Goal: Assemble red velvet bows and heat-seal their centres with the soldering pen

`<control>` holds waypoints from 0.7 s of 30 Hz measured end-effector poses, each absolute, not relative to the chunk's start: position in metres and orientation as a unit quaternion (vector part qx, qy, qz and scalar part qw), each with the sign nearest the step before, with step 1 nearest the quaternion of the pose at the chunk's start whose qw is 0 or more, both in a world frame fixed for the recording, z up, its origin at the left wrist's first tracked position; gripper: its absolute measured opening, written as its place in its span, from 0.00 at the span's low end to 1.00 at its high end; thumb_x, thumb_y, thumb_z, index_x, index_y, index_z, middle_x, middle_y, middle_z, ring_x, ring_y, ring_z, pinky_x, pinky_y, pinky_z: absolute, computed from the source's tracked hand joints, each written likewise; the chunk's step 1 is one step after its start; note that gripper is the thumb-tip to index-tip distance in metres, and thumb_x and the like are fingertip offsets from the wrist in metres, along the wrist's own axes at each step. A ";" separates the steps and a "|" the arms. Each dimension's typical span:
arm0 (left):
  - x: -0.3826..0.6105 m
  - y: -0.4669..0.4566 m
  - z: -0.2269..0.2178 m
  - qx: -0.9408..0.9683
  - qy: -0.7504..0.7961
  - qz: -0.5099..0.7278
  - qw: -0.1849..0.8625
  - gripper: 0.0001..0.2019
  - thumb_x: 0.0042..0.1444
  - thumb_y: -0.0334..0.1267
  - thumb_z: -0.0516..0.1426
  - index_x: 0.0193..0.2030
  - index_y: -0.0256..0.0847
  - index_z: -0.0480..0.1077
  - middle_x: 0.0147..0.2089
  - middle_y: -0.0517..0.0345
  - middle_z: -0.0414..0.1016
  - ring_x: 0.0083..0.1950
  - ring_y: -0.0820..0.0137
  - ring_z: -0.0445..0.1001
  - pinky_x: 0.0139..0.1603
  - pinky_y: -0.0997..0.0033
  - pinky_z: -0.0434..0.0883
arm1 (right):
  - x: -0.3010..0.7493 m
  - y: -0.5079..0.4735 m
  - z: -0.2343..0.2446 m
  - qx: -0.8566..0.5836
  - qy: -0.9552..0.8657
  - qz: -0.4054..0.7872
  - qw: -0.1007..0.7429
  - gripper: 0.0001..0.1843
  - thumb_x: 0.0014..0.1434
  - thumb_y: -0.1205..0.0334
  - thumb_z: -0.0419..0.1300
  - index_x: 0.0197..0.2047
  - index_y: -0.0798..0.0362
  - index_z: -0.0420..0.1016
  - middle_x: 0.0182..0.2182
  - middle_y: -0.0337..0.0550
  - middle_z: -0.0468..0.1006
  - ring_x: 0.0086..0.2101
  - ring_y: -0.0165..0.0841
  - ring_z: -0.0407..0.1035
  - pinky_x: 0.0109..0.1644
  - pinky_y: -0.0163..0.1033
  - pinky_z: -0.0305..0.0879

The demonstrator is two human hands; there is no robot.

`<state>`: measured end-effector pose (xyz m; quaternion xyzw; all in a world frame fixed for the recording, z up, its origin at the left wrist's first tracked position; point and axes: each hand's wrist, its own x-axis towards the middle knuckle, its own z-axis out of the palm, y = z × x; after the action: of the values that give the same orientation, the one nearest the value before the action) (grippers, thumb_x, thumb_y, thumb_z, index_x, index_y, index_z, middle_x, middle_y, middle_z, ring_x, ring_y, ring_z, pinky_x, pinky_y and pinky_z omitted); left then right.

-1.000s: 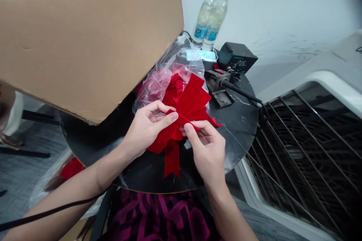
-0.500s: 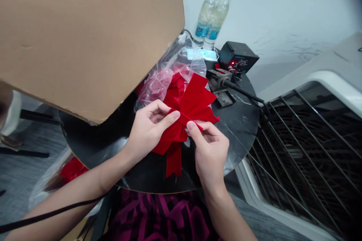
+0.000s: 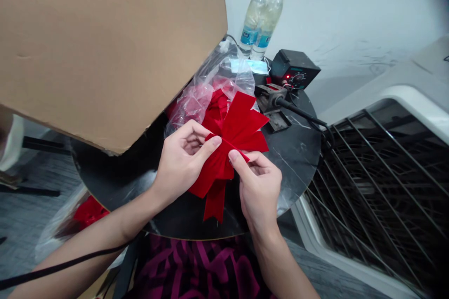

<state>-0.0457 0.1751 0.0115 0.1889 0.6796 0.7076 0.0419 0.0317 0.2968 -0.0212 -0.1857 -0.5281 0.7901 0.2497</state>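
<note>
A red velvety ribbon bow [image 3: 242, 124] with several notched loops and tails is held above the round black table [image 3: 168, 219]. My left hand [image 3: 184, 161] pinches the folded band across its middle from the left, thumb on top. From the right, my right hand [image 3: 259, 184] pinches the other end of that band between thumb and fingers. One tail [image 3: 214, 201] hangs down toward the table's front edge. Behind the bow lies a clear plastic bag [image 3: 196, 100] with more red ribbon pieces in and around it.
A large cardboard box [image 3: 115, 46] overhangs the table's left side. At the back stand two bottles [image 3: 259, 23], a face mask [image 3: 250, 66], a black control unit [image 3: 296, 70] with a red light and a corded tool in a holder [image 3: 275, 98]. A white-framed grille [image 3: 372, 187] is at right.
Both hands keep their pinch on the bow. The bow's right loops are spread a little differently and the lower tail has tilted slightly. The view has shifted a little.
</note>
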 end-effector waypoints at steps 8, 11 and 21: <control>-0.048 0.174 0.009 0.116 0.614 0.769 0.139 0.10 0.49 0.33 0.73 0.37 0.38 0.79 0.31 0.60 0.80 0.32 0.75 0.76 0.37 0.80 0.73 | 0.032 0.306 -0.015 -0.174 -0.570 0.762 0.255 0.14 0.55 0.59 0.76 0.28 0.52 0.76 0.28 0.38 0.81 0.28 0.29 0.73 0.34 0.35 0.71; -0.050 0.175 0.008 0.070 0.577 0.793 0.182 0.13 0.44 0.34 0.75 0.36 0.38 0.80 0.30 0.60 0.80 0.30 0.74 0.77 0.36 0.78 0.75 | 0.032 0.311 -0.015 -0.173 -0.595 0.740 0.262 0.13 0.54 0.58 0.76 0.27 0.52 0.77 0.28 0.39 0.82 0.28 0.31 0.74 0.35 0.37 0.73; -0.044 0.179 0.005 0.154 0.649 0.743 0.062 0.09 0.56 0.37 0.70 0.40 0.39 0.77 0.37 0.59 0.82 0.39 0.72 0.80 0.42 0.79 0.74 | 0.028 0.311 -0.015 -0.188 -0.630 0.695 0.291 0.12 0.52 0.57 0.77 0.29 0.52 0.80 0.26 0.40 0.83 0.27 0.32 0.76 0.34 0.37 0.75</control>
<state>-0.0444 0.1787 0.0046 0.1537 0.6486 0.7429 0.0618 0.0278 0.3111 -0.0148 -0.1875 -0.6300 0.6952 0.2908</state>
